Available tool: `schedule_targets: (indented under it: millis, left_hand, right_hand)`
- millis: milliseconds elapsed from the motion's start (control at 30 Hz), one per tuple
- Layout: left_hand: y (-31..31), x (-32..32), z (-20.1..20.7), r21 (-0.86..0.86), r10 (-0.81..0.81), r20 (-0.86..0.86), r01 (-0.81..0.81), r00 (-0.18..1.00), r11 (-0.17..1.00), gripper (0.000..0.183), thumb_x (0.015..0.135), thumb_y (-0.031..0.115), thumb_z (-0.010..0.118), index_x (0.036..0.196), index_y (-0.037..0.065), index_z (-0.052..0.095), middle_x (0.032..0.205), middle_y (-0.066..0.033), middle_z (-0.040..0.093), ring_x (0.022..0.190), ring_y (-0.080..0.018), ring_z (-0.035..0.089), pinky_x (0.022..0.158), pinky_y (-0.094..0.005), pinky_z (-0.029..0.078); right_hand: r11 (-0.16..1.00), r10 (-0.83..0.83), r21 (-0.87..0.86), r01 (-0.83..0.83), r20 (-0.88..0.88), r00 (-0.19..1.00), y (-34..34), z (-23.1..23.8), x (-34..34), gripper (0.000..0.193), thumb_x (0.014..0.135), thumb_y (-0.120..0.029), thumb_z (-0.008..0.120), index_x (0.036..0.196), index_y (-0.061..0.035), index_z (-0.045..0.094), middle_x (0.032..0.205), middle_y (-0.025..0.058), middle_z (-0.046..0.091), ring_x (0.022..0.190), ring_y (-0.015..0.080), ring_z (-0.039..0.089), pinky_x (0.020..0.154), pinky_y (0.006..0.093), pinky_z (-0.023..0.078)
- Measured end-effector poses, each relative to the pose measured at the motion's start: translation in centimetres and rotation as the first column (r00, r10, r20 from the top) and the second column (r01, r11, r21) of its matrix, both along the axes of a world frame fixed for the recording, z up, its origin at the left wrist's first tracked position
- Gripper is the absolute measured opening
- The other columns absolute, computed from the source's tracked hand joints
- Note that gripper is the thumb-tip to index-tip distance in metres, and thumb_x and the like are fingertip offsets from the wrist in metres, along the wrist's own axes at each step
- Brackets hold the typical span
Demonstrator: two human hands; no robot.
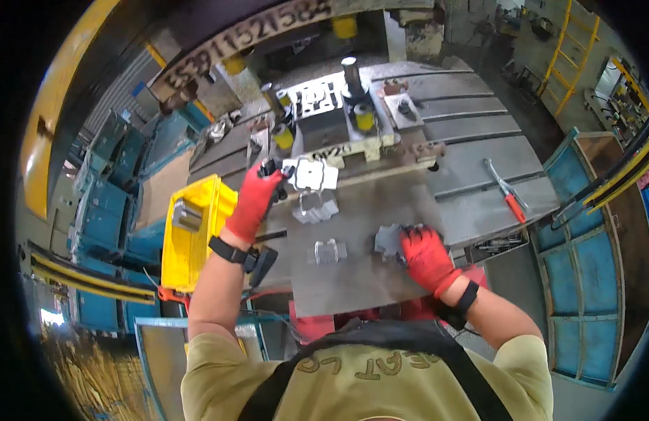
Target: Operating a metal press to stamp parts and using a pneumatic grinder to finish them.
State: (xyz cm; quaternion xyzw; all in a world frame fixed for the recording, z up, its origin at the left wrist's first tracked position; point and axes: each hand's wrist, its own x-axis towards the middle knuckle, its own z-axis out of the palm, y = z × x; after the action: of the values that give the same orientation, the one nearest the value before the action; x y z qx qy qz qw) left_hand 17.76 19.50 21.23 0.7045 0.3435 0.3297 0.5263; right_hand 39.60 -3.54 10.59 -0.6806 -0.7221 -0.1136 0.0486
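Observation:
My left hand [256, 196], in a red glove with black fingers, is closed on the left edge of a shiny flat metal plate [312, 175] with a notched outline. Below that plate, a stamped metal piece [316, 208] lies on the grey metal table [352, 284]. A smaller metal piece [328, 252] rests nearer to me. On the right, my right hand [426, 254], gloved the same way, grips a grey metal piece [388, 241] at table level; its fingertips partly cover that piece.
Ahead stands a die block [321, 126] with posts and yellow collars, under the press's upper part [247, 38]. A yellow bin [171, 245] holding a metal part is at left. Red-handled pliers [505, 191] lie at right. Blue metal panels [584, 263] flank the right side.

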Motion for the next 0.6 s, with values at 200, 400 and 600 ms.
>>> schedule_targets:
  millis: [200,400,600]
  left_hand:
    - [-8.3,-4.1,-8.1,-0.447,0.21,0.066,-0.159,0.975,0.88,0.006,0.077,0.01,0.05,0.078,0.006,0.054,0.065,0.0017,0.051,0.055,-0.0066,0.047,0.047,-0.0201,0.039]
    - [-9.0,-3.1,-13.9,-0.382,0.298,0.073,-0.249,0.952,0.89,0.007,0.075,0.009,0.053,0.08,0.005,0.055,0.065,0.0012,0.052,0.059,-0.0083,0.048,0.052,-0.0213,0.04]
    - [-9.3,-0.8,-15.2,0.332,0.503,-0.435,-0.385,0.747,0.861,0.039,0.063,0.014,0.064,0.098,0.008,0.05,0.095,-0.017,0.048,0.088,-0.0318,0.048,0.075,-0.0365,0.04]
  right_hand:
    - [0.998,-0.034,-0.056,0.023,-0.196,0.98,0.4,1.8,1.4,0.054,0.054,-0.025,0.066,0.101,-0.0064,0.048,0.095,0.011,0.052,0.09,0.0261,0.048,0.083,0.0363,0.035]
    - [0.973,-0.101,-0.221,0.059,-0.182,0.978,1.7,4.0,2.3,0.044,0.056,-0.026,0.066,0.094,-0.0082,0.052,0.086,0.008,0.056,0.083,0.0246,0.051,0.077,0.0335,0.038]
    - [0.985,-0.096,-0.149,0.084,-0.076,0.992,1.7,2.6,2.6,0.05,0.055,-0.024,0.067,0.099,-0.0089,0.05,0.092,0.0076,0.054,0.085,0.025,0.051,0.078,0.0334,0.038]
